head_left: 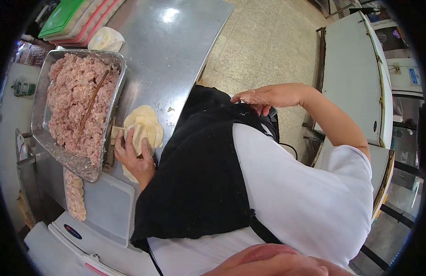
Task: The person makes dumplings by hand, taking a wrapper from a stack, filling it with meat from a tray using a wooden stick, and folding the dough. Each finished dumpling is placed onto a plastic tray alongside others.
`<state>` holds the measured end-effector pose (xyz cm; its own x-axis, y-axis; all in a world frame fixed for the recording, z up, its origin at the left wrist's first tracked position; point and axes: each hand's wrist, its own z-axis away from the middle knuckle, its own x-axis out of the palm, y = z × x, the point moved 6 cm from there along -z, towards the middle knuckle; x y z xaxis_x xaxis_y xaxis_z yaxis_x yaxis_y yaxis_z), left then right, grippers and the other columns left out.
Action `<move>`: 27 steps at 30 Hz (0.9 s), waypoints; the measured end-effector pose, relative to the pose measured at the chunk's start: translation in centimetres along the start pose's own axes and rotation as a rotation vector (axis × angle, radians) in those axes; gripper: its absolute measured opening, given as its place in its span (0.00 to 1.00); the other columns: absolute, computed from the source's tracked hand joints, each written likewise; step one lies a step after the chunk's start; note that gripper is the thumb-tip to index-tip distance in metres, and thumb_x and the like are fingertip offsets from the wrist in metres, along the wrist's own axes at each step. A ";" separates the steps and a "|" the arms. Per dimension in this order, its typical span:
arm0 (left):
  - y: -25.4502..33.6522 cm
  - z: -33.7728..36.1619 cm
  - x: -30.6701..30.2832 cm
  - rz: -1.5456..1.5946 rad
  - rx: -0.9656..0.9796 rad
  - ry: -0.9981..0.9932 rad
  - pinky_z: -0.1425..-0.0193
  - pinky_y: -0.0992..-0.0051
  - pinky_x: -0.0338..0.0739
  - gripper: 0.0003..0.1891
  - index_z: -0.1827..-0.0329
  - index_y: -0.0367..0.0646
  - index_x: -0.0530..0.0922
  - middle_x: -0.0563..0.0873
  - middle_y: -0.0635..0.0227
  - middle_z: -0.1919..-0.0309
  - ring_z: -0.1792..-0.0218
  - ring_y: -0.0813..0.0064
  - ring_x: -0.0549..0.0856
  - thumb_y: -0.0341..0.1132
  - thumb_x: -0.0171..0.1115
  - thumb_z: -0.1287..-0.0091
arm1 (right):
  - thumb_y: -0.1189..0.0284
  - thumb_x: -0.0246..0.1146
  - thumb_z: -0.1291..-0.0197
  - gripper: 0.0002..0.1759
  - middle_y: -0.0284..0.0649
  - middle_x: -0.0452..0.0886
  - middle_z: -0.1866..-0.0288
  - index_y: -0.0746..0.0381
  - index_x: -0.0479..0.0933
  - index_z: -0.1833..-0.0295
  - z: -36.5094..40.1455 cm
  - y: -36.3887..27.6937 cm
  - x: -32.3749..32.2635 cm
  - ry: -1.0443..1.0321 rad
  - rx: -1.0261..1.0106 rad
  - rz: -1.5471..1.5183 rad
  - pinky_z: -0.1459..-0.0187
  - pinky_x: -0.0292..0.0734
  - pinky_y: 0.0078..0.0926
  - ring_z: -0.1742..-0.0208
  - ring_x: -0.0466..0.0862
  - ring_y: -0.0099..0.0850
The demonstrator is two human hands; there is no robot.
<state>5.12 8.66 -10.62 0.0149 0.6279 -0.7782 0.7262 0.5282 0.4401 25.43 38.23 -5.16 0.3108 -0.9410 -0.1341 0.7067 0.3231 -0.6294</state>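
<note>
My left hand [135, 158] lies at a stack of thin pale dough wrappers [151, 120] on the steel table, its fingers and thumb bent around a folded wrapper. Close beside it stands a metal tray [38, 117] heaped with pink minced meat [72, 99]. A thin brown stick [94, 99] rests in the meat. My right hand [270, 96], dusted with white, is at the side of my black apron [199, 184]. Its fingers are curled against the apron's edge, partly hidden.
Filled pieces [75, 195] lie in a row by a translucent plastic tray [114, 207] below the meat. Stacked trays with a green lid [61, 18] and a wrapped pale roll [105, 39] stand at the far end of the steel table [153, 60]. A white cabinet [351, 73] is to my right.
</note>
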 end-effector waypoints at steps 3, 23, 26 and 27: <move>0.1 0.0 0.0 0.004 -0.010 0.001 0.34 0.55 0.61 0.21 0.41 0.44 0.79 0.74 0.52 0.39 0.38 0.52 0.71 0.38 0.64 0.37 | 0.39 0.40 0.30 0.38 0.38 0.71 0.33 0.53 0.62 0.25 -0.8 -0.2 0.2 -0.036 -0.023 -0.032 0.46 0.75 0.28 0.50 0.76 0.31; -0.1 0.1 -0.1 0.044 -0.014 -0.014 0.34 0.55 0.61 0.20 0.41 0.45 0.79 0.74 0.52 0.39 0.39 0.50 0.70 0.37 0.64 0.38 | 0.40 0.38 0.29 0.38 0.45 0.82 0.47 0.54 0.60 0.24 -1.3 0.6 -1.4 0.010 0.200 0.180 0.38 0.69 0.35 0.48 0.82 0.35; 0.1 0.1 -0.3 0.054 -0.031 -0.011 0.34 0.55 0.61 0.20 0.42 0.45 0.79 0.74 0.52 0.39 0.39 0.51 0.70 0.37 0.64 0.38 | 0.39 0.38 0.29 0.38 0.45 0.84 0.52 0.52 0.60 0.24 -1.0 -0.3 -1.5 0.039 0.115 0.212 0.37 0.68 0.35 0.46 0.81 0.36; 0.2 0.2 -0.3 0.055 -0.033 -0.007 0.34 0.55 0.61 0.20 0.42 0.45 0.79 0.74 0.52 0.39 0.39 0.51 0.70 0.37 0.64 0.38 | 0.39 0.38 0.29 0.39 0.44 0.84 0.51 0.54 0.59 0.24 -0.5 -1.2 -1.8 0.095 0.178 0.332 0.38 0.69 0.35 0.48 0.82 0.35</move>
<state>5.37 8.45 -10.39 0.0587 0.6523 -0.7557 0.7013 0.5118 0.4963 23.72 39.44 -4.53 0.4868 -0.7847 -0.3837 0.6793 0.6162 -0.3985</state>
